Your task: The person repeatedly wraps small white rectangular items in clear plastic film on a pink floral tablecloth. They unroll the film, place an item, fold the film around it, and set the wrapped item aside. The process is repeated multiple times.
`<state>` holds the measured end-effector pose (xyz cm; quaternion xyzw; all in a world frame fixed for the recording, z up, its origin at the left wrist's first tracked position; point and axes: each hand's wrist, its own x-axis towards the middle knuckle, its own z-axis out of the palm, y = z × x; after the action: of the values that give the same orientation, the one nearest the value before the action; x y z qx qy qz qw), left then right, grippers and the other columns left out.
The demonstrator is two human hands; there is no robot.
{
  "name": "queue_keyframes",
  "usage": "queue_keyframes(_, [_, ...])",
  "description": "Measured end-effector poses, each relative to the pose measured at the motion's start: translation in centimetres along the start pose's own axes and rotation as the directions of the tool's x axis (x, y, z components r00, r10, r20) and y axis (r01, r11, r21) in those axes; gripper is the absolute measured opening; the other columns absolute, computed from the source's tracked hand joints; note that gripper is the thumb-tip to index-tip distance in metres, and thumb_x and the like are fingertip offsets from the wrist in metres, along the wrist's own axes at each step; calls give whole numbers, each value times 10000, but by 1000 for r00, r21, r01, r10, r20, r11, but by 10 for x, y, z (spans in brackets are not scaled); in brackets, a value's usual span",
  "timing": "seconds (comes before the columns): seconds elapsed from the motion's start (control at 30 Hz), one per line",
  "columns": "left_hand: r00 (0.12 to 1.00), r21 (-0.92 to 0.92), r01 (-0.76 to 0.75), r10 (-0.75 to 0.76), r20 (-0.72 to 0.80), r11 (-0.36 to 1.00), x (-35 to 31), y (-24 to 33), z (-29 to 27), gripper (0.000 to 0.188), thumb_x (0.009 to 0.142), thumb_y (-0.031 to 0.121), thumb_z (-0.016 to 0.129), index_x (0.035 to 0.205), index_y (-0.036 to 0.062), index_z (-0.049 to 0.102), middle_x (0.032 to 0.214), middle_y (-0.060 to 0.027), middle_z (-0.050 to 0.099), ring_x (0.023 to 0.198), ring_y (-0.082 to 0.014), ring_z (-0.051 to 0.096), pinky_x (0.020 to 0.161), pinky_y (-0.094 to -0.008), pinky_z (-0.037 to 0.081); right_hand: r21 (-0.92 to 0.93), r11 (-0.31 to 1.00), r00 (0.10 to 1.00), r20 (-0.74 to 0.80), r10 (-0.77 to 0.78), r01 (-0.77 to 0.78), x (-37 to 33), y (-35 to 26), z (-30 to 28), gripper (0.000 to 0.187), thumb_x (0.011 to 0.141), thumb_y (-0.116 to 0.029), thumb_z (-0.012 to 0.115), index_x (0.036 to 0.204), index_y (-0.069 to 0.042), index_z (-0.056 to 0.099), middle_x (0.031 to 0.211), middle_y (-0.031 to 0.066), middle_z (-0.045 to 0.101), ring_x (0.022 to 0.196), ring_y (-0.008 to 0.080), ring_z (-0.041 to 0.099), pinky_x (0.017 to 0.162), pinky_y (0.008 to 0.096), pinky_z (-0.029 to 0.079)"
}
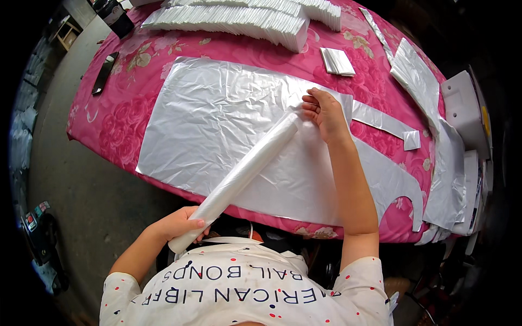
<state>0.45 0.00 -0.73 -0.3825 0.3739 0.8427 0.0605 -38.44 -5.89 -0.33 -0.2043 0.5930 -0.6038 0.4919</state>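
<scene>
My left hand is wrapped round the lower end of a long, narrow roll of white plastic film. The roll slants up and away to the right over a flat sheet of thin, shiny plastic, shaped like a disposable apron with curved cut-outs at its right end. Just beyond the roll's far end is my right hand, its fingers loosely curled and slightly apart. I see nothing plainly held in it; whether it touches the film I cannot tell. A plastic strap stretches right from the sheet.
Long rows of folded white plastic packets line the table's back, with a small folded stack nearer. A phone and dark cup are at left. More plastic sheeting drapes beside white boxes at right. A pink floral cloth covers the table.
</scene>
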Motion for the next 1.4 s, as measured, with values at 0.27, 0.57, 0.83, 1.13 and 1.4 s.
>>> queue_keyframes(0.27, [996,-88,9,-2,87,996,-2,-4,-2,624,776,406,684,1217,16,477,773,-33,560,623,-88,552,594,-221,473,-519,853,893,361,269,-47,-16,-17,-9,203,829,-249,652,882,-55,626,689,-18,568,589,33,490,523,178,366])
queue_keyframes(0.57, [994,-31,51,-48,97,998,-2,6,-1,635,741,360,716,1223,27,471,793,-75,603,608,-100,559,597,-232,477,-489,872,928,328,176,7,-17,-12,-18,174,816,-222,684,807,-59,625,662,-38,550,562,33,459,510,176,338])
queue_keyframes(0.83, [973,29,164,-167,161,986,-30,-12,-29,638,723,302,738,1208,-12,465,919,-106,614,759,-142,598,694,-277,490,-588,787,968,-26,-250,188,19,-31,-115,207,831,-202,658,859,3,655,687,-8,593,597,50,504,536,201,404])
queue_keyframes(1.13, [938,651,-54,-184,293,757,-33,42,-51,524,753,258,722,1173,20,519,1013,-94,613,959,-185,581,833,-307,449,-679,686,934,0,-358,262,30,-52,-154,207,834,-216,651,870,-13,663,693,-17,593,601,51,508,511,204,388])
queue_keyframes(1.4, [823,943,-269,462,331,-197,59,140,42,474,698,186,705,1131,55,563,979,-113,612,905,-289,593,859,-387,442,-670,695,966,179,-189,260,34,-44,-70,187,828,-193,654,890,-16,661,716,-27,590,624,44,491,555,205,398])
